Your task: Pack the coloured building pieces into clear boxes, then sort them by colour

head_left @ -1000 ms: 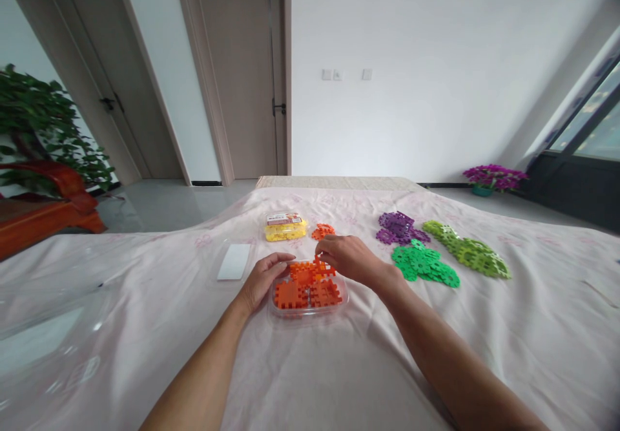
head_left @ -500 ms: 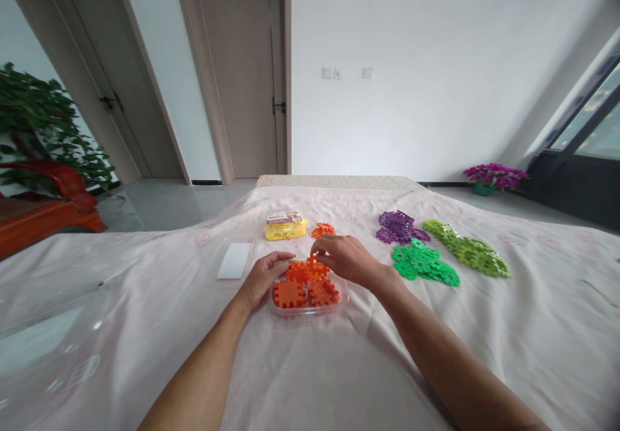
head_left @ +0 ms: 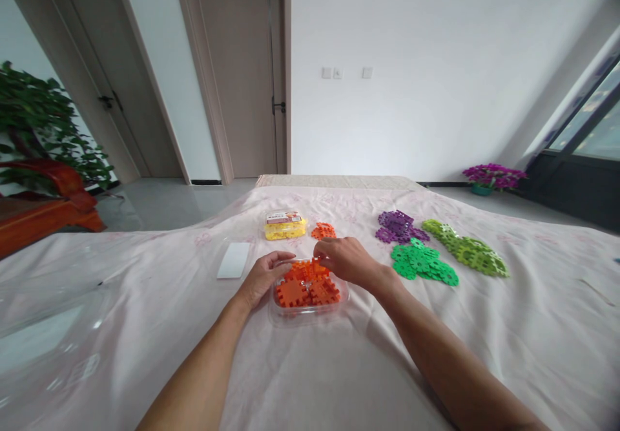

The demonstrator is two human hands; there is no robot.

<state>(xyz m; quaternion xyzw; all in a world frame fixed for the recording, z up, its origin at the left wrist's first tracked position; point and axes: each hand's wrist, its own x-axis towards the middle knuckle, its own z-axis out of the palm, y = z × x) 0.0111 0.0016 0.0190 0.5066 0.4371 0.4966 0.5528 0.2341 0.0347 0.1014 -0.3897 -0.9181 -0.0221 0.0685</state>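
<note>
A clear plastic box (head_left: 310,311) sits on the cloth in front of me, filled with orange notched building pieces (head_left: 292,293). My left hand (head_left: 264,276) grips the box's left rim, thumb and fingers around the edge. Over the far right of the box, the fingers of my right hand (head_left: 343,256) are pinched at the top of an orange building piece (head_left: 318,269), mostly hidden by the pieces around it and by my fingertips. Just beyond that hand lies a small pile of orange gear-shaped pieces (head_left: 323,231).
A closed box of yellow pieces (head_left: 285,226) stands behind my left hand, near a clear lid with a white label (head_left: 233,261). Purple (head_left: 400,226), green (head_left: 422,263) and lime (head_left: 467,250) piles lie to the right. Clear plastic packaging (head_left: 43,340) covers the left side.
My right hand has lowered the orange building piece from upright above the box down among the others. The front left pieces have shifted slightly right. My left hand stays at the rim.
</note>
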